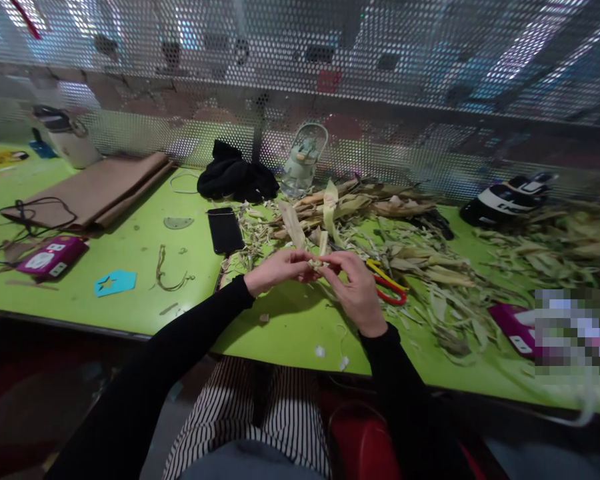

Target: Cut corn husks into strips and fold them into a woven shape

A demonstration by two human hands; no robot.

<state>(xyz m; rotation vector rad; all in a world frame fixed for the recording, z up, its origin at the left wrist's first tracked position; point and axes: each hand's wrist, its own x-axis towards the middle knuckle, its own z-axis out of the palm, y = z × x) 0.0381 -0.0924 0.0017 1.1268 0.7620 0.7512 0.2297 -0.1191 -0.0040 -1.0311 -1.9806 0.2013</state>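
Observation:
Both hands meet above the green table, pinching a small pale bundle of corn husk (318, 264) between thumbs and fingertips. My left hand (280, 268) grips it from the left, its fingers curled together. My right hand (356, 287) closes on it from the right. Wide husk strips (331, 207) stand up just behind the fingers; whether they belong to the held piece I cannot tell. Beside my right hand lie scissors with red and yellow handles (391, 287). Dry corn husks (380, 200) and shredded scraps are heaped behind and to the right.
Left of the husks lie a black phone (225, 230), a clear protractor (179, 223), a twisted cord (170, 283), a blue tag (115, 283) and a purple box (53, 257). A clear bottle (303, 163), black cloth (235, 175) and a black bottle (503, 200) line the perforated screen (405, 127).

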